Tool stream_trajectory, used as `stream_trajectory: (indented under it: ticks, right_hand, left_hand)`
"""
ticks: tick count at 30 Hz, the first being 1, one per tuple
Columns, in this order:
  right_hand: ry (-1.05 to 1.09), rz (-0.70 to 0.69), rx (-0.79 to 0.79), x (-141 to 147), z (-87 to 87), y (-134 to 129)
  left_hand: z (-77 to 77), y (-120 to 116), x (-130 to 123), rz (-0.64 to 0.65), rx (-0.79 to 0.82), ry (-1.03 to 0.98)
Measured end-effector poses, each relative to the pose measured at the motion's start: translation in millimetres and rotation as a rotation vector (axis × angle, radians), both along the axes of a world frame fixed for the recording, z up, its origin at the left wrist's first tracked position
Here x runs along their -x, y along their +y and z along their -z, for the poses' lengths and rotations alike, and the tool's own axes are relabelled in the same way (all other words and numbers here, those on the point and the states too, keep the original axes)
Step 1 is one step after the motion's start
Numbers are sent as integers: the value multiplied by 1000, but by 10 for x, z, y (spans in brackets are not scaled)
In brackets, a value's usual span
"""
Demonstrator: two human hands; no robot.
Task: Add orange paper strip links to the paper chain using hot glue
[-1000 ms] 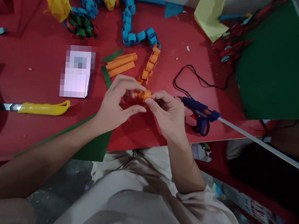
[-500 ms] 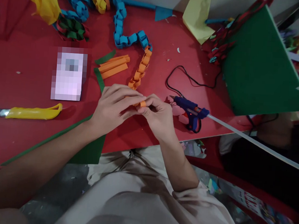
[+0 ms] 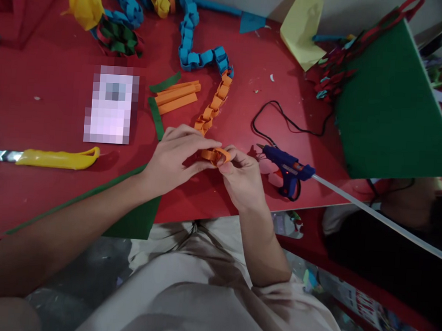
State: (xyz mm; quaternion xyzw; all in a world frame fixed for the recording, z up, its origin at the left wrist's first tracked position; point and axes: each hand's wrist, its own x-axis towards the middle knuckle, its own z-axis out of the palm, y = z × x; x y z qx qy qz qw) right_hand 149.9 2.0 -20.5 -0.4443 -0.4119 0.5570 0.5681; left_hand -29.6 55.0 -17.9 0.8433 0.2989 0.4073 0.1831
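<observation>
Lies as orange paper chain (image 3: 221, 92), curving over red tabletop (image 3: 242, 112); joins blue links (image 3: 206, 59) at far end; ends nearer in rounded loops (image 3: 207, 155), apparently interlocked.

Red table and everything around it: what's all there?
Table: one, red, beneath
Paper chain: one, blue and orange, middle
Orange loops: at least two, orange, between the hands
Orange strips: several, orange, left of chain
Green strips: two, green, beside those
Blurred object: one, pale, left
Cutter knife: one, yellow, left
Glue gun: one, blue, right
Board: one, green, right
Sheet: one, green, near edge
Other chains: several, mixed, far left
Left hand: one, bare, at loops
Right hand: one, bare, at loops
</observation>
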Motion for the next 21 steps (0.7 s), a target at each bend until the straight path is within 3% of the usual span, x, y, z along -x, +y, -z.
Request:
stream_trajectory:
  ticks: [9, 15, 21]
  right_hand:
    - [53, -60, 50, -46, 36, -41]
    - [47, -21, 105, -42, 80, -69]
    - [63, -122, 80, -115, 114, -84]
  left_hand:
    - [-54, 8, -1, 42, 28, -8]
    - [-24, 11, -1, 37, 48, 26]
    - [6, 14, 11, 122, 11, 63]
